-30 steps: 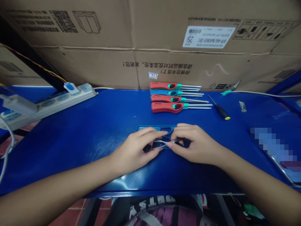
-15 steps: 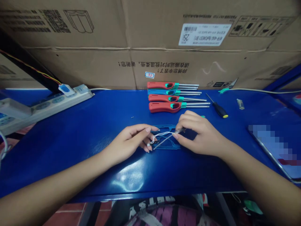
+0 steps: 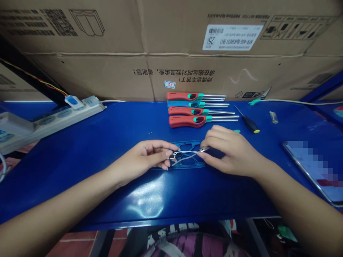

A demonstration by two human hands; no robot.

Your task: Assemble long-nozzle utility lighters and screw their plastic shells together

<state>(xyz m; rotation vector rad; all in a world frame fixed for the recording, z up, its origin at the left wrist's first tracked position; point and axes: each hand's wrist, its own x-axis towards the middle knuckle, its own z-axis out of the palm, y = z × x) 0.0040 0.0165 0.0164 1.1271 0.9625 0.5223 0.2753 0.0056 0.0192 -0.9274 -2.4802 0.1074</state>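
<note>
My left hand (image 3: 154, 154) pinches a small black part (image 3: 175, 154) with thin white wires (image 3: 184, 152) coming off it. The wires run right to a small metal piece (image 3: 204, 149), held between the thumb and fingers of my right hand (image 3: 226, 151). A pale thin tube (image 3: 183, 159) also trails left from that piece, its far end loose. Under both hands lie two blue lighter shell halves (image 3: 189, 166) on the blue table. My fingers partly hide the shells and the held parts.
Several red and blue long-necked lighters (image 3: 186, 121) lie in a row behind my hands. Right of them are a screwdriver (image 3: 250, 125), a small clear piece (image 3: 273, 117) and a phone (image 3: 313, 171). A power strip (image 3: 60, 117) is at left; a cardboard box (image 3: 107, 75) stands behind.
My left fingers have closed onto the black part, which dangled lower near the fingertips before. The right hand keeps its grip on the metal piece, almost unmoved.
</note>
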